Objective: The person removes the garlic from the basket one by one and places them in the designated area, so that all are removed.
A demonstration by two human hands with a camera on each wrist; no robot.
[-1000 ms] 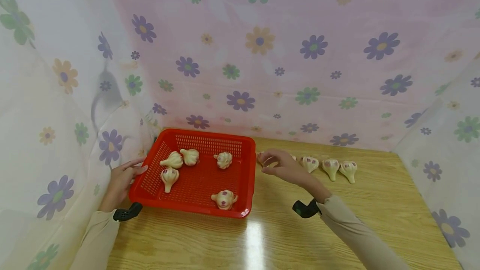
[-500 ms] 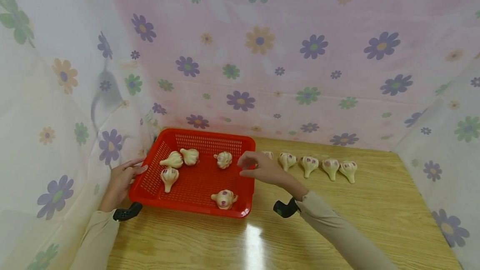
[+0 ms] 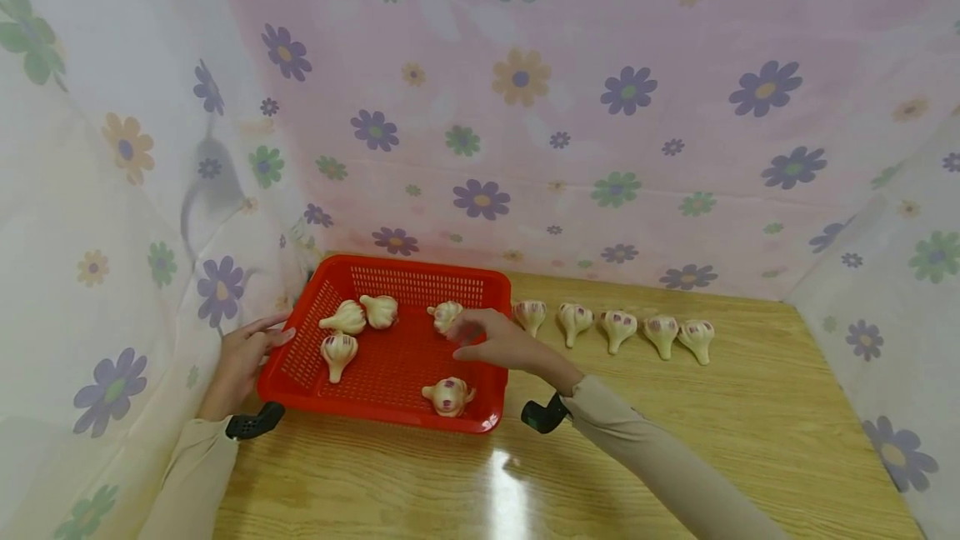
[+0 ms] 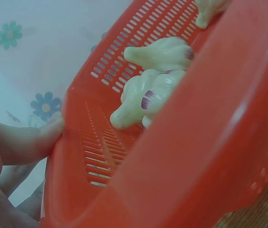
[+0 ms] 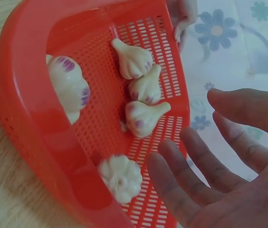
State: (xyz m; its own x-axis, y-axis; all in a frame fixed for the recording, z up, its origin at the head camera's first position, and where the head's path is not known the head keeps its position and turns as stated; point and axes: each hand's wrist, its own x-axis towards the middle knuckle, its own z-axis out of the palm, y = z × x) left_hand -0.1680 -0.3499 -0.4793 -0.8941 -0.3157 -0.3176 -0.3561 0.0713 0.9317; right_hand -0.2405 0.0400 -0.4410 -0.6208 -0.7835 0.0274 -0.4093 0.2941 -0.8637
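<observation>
A red plastic basket (image 3: 390,365) with slotted walls stands on the left of the table. Several garlic bulbs (image 3: 340,354) lie spread inside it. My left hand (image 3: 242,361) holds the basket's left rim, thumb at the edge and the other fingers along the outside, as the left wrist view shows. Over the basket's right part hovers my right hand (image 3: 498,344), fingers spread loosely with nothing between them. In the head view it partly covers a garlic bulb (image 3: 446,315) near the back. The right wrist view has that bulb (image 5: 121,179) just beyond the fingertips.
Right of the basket, several more garlic bulbs (image 3: 618,330) line up along the back of the wooden table (image 3: 720,448). Flower-printed cloth (image 3: 555,148) hangs behind and on both sides.
My right hand has moved left, from above the row of garlic bulbs to over the basket, uncovering the row's left bulbs. The left hand and basket stay put.
</observation>
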